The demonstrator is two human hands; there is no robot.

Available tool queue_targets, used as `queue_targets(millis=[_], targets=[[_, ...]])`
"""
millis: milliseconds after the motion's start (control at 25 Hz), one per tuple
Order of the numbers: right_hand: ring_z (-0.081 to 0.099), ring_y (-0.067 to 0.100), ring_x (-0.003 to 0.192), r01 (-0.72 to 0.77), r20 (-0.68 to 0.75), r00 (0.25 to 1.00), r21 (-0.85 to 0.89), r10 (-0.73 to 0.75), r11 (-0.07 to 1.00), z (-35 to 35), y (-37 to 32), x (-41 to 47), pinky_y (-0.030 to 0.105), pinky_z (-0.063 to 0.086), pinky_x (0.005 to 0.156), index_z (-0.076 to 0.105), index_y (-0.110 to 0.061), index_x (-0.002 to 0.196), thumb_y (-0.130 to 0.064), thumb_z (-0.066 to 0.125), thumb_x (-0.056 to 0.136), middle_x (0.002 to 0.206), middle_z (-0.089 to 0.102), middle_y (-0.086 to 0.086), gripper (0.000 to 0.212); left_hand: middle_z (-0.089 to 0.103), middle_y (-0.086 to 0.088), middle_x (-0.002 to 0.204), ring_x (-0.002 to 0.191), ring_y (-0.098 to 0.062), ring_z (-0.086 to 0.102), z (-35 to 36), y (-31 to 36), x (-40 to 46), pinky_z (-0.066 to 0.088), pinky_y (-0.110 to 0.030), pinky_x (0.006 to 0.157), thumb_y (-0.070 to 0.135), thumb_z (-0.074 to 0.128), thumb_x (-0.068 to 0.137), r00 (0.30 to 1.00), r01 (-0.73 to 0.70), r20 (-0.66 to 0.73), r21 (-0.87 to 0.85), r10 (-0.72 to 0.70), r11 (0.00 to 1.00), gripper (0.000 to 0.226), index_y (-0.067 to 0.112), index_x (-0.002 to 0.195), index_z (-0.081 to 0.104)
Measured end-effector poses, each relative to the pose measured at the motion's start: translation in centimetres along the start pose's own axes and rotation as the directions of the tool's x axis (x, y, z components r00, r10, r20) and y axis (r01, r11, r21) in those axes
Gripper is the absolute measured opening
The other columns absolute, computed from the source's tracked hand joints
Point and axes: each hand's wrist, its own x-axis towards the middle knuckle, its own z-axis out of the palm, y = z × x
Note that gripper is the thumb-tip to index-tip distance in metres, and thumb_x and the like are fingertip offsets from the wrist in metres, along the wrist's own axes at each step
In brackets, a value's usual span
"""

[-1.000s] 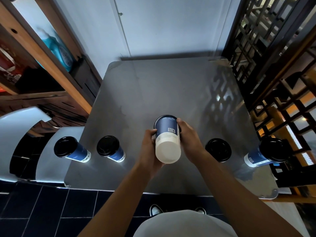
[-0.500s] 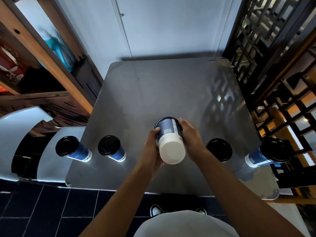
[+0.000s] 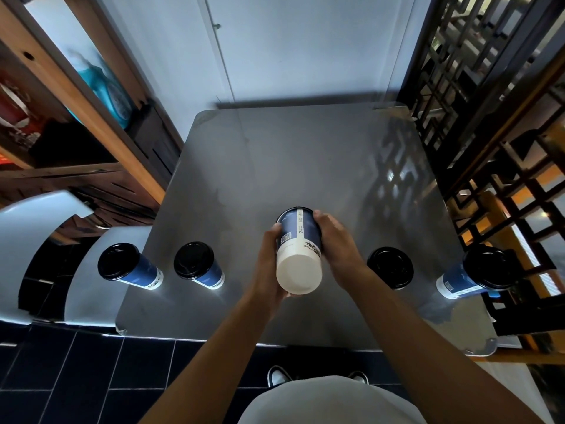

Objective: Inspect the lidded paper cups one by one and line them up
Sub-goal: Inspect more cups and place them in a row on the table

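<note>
Five lidded paper cups over a grey metal table [image 3: 275,166], one raised at centre. Blue-and-white held cup [image 3: 299,249] tipped bottom-up toward the camera, white base nearest, black lid pointing away, gripped between left hand [image 3: 270,264] and right hand [image 3: 337,243], fingers of both curled round its sides. Upright along the near edge: far-left cup [image 3: 125,266], second cup [image 3: 198,266], right cup [image 3: 390,267], far-right cup [image 3: 477,272]. Wooden shelving [image 3: 76,123] at left, dark lattice screen [image 3: 489,87] at right.
</note>
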Motion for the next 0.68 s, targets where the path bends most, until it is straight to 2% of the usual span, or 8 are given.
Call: queue_targets(millis=[120, 200, 400, 560, 680], targets=[[0.06, 0.019, 0.083, 0.009, 0.006, 1.0, 0.01, -0.009, 1.0, -0.09, 0.16, -0.01, 0.039, 0.05, 0.08, 0.066, -0.018, 0.088, -0.046, 0.053, 0.092, 0.09, 0.068, 0.004, 0.031, 0.07, -0.012, 0.073, 0.057, -0.021, 0.067, 0.08, -0.12, 0.14, 0.054, -0.025, 0.051, 0.041, 0.044, 0.098, 0.999, -0.034, 0.001, -0.054, 0.034, 0.998, 0.043, 0.006, 0.098, 0.07], [0.06, 0.018, 0.083, 0.011, 0.007, 1.0, 0.005, -0.011, 1.0, -0.08, 0.24, 0.01, 0.038, 0.049, 0.08, 0.066, -0.018, 0.09, -0.042, 0.053, 0.096, 0.09, 0.068, 0.003, 0.028, 0.069, -0.014, 0.071, 0.054, -0.022, 0.066, -0.08, -0.04, 0.21, 0.054, -0.025, 0.05, 0.037, 0.044, 0.097, 0.999, -0.036, -0.007, -0.086, 0.035, 0.996, 0.042, 0.004, 0.093, 0.07], [0.061, 0.018, 0.083, -0.011, 0.001, 1.0, -0.002, 0.011, 1.0, 0.06, 0.08, 0.12, 0.038, 0.05, 0.079, 0.067, -0.019, 0.089, -0.053, 0.055, 0.081, 0.09, 0.069, 0.001, 0.036, 0.066, -0.01, 0.061, 0.047, -0.02, 0.063, 0.08, 0.11, -0.43, 0.052, -0.024, 0.044, 0.037, 0.04, 0.097, 1.0, 0.008, -0.01, -0.105, -0.009, 0.994, 0.043, 0.006, 0.088, 0.069], [0.062, 0.018, 0.082, -0.014, 0.002, 1.0, -0.024, 0.014, 1.0, -0.02, 0.03, 0.07, 0.036, 0.05, 0.075, 0.066, -0.02, 0.09, -0.056, 0.054, 0.08, 0.091, 0.069, 0.001, 0.039, 0.067, -0.007, 0.056, 0.045, -0.018, 0.063, 0.16, 0.25, -0.5, 0.05, -0.027, 0.048, 0.038, 0.038, 0.098, 1.0, 0.013, -0.002, -0.067, -0.013, 0.998, 0.06, 0.015, 0.061, 0.079], [0.06, 0.018, 0.077, -0.014, -0.005, 1.0, -0.019, 0.014, 1.0, -0.1, -0.11, -0.16, 0.034, 0.048, 0.069, 0.065, -0.02, 0.089, -0.049, 0.054, 0.089, 0.086, 0.066, 0.0, 0.03, 0.067, -0.007, 0.056, 0.044, -0.017, 0.063, 0.24, 0.29, -0.77, 0.049, -0.025, 0.048, 0.037, 0.037, 0.099, 1.0, 0.025, 0.007, -0.064, -0.024, 0.998, 0.049, 0.01, 0.076, 0.071]])
